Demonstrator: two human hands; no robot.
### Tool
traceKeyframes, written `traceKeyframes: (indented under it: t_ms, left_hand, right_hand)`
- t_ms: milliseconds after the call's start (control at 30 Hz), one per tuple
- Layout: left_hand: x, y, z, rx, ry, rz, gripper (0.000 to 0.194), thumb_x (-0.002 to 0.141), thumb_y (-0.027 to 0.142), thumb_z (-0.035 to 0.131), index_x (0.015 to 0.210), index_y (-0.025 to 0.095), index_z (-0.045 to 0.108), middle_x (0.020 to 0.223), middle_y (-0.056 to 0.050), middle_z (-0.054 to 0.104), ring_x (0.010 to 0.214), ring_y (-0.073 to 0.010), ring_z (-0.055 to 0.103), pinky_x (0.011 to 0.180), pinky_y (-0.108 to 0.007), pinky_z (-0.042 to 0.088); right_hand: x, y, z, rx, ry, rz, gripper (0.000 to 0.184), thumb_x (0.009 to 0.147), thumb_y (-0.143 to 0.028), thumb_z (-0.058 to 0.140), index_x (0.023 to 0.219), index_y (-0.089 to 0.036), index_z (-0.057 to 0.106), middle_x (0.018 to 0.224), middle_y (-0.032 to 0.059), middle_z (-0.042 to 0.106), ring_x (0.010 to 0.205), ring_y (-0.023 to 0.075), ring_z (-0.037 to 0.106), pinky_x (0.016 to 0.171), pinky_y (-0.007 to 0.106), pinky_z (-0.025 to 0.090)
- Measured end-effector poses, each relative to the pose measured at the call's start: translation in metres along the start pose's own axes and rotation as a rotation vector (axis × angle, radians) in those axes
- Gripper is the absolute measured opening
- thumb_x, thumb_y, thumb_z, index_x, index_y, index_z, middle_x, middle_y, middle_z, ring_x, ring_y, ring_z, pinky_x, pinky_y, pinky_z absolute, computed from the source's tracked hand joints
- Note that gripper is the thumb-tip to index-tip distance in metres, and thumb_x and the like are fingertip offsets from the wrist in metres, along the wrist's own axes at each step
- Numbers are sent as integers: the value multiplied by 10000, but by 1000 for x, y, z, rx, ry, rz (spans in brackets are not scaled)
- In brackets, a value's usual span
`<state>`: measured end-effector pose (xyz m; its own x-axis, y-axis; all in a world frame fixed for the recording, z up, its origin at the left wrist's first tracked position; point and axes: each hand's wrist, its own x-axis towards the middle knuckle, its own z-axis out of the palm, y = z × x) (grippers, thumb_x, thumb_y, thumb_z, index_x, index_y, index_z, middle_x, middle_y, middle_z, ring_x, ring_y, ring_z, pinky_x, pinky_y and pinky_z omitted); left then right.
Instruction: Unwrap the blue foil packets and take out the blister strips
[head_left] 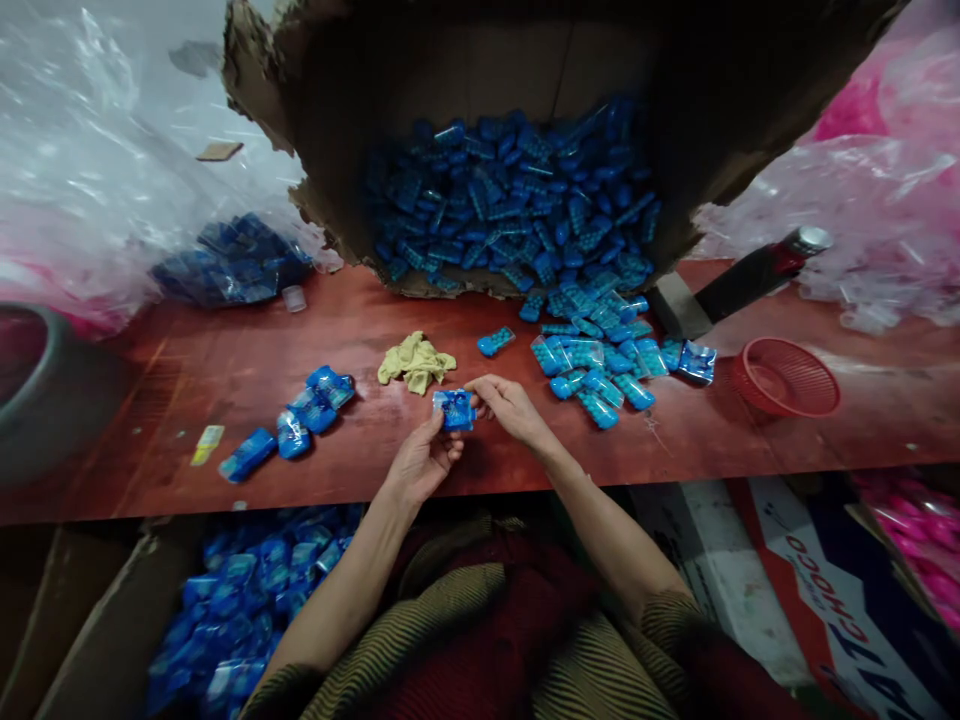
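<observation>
A small blue printed packet (454, 410) is held between my two hands over the front part of the red table. My left hand (424, 458) grips its lower left side with thumb and fingers. At the packet's right edge my right hand (508, 408) pinches with the fingertips. Just behind lies a crumpled yellow-green cloth (417, 362). To the right is a loose pile of clear-and-blue small bottles (592, 350), with a single bottle (495, 341) lying apart. Several blue wrapped packets (292, 433) lie left of my hands.
A torn cardboard box (315, 200) full of blue bottles opens onto the table (360, 460). A red plastic basket (786, 376) and a dark cylindrical object (757, 275) stand right. Below the left edge are many blue packets (240, 600). A grey tub (56, 400) sits far left.
</observation>
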<state>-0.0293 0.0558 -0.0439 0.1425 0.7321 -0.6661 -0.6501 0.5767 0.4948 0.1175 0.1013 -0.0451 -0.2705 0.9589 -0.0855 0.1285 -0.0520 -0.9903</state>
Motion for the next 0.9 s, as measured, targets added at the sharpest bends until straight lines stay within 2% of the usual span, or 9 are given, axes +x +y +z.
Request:
traceKeyframes:
  t_ms: [100, 200, 300, 400, 533, 633, 767, 833, 900]
  left_hand:
    - [-3, 4, 1, -28, -7, -39, 179, 777, 299, 669, 713, 157, 581, 559, -12, 576, 474, -86, 537, 445, -173, 444]
    - [-3, 5, 1, -58, 10, -31, 149, 781, 281, 664, 722, 165, 592, 556, -4, 580, 482, -88, 542, 447, -174, 445]
    - [0, 3, -1, -54, 17, 29, 125, 760, 271, 680, 750, 163, 617, 589, -9, 611, 490, -93, 550, 447, -183, 446]
    - [3, 0, -3, 25, -12, 119, 234, 664, 319, 760, 751, 142, 634, 617, -23, 639, 494, -103, 557, 442, -194, 446]
    - [3, -3, -4, 128, -43, 237, 386, 519, 387, 835, 725, 121, 645, 603, -21, 637, 503, -105, 558, 461, -199, 450]
    - [0, -4, -3, 202, -36, 276, 400, 493, 391, 843, 714, 115, 656, 610, -19, 641, 512, -102, 557, 472, -199, 454]
    - [-1, -2, -7, 229, -59, 247, 380, 502, 359, 845, 717, 100, 668, 636, -31, 650, 533, -101, 559, 483, -197, 466]
    - [0, -1, -11, 190, -78, 208, 360, 510, 345, 844, 695, 99, 658, 609, -24, 635, 503, -93, 539, 460, -193, 456]
    - [2, -1, -15, 139, -81, 169, 336, 537, 337, 834, 678, 101, 641, 587, -22, 623, 470, -90, 526, 429, -188, 439]
  right_hand:
    - [8, -6, -6, -28, -15, -44, 262, 817, -357, 509, 959, -165, 615, 822, 5, 623, 696, 100, 566, 641, 222, 463]
    - [6, -16, -6, 17, -83, -29, 306, 792, -303, 549, 1065, -169, 574, 911, 26, 628, 785, 117, 584, 695, 246, 480]
    - [-4, -23, -2, 83, -149, 35, 383, 752, -214, 567, 1130, -166, 524, 963, 36, 623, 846, 118, 586, 774, 261, 475]
    - [-12, -23, 2, 132, -172, 93, 421, 724, -141, 532, 1143, -160, 493, 959, 32, 624, 795, 104, 582, 786, 262, 467]
    - [-16, -13, 6, 125, -132, 90, 441, 708, -103, 491, 1144, -169, 484, 913, 15, 632, 750, 105, 583, 738, 243, 474]
    - [-18, -1, 13, 65, -68, 31, 431, 736, -97, 427, 1151, -190, 499, 889, 10, 648, 735, 117, 590, 681, 232, 478]
    - [-26, 5, 18, -130, 48, -41, 447, 774, -86, 385, 1184, -207, 515, 806, -2, 641, 673, 118, 573, 655, 229, 466]
    - [-27, -1, 12, -233, -86, -101, 427, 818, -115, 398, 1216, -214, 518, 802, -5, 642, 656, 116, 566, 654, 230, 463]
    - [-21, -8, -1, -356, -272, -191, 374, 862, -172, 435, 1220, -221, 536, 913, 9, 658, 745, 125, 589, 709, 241, 471]
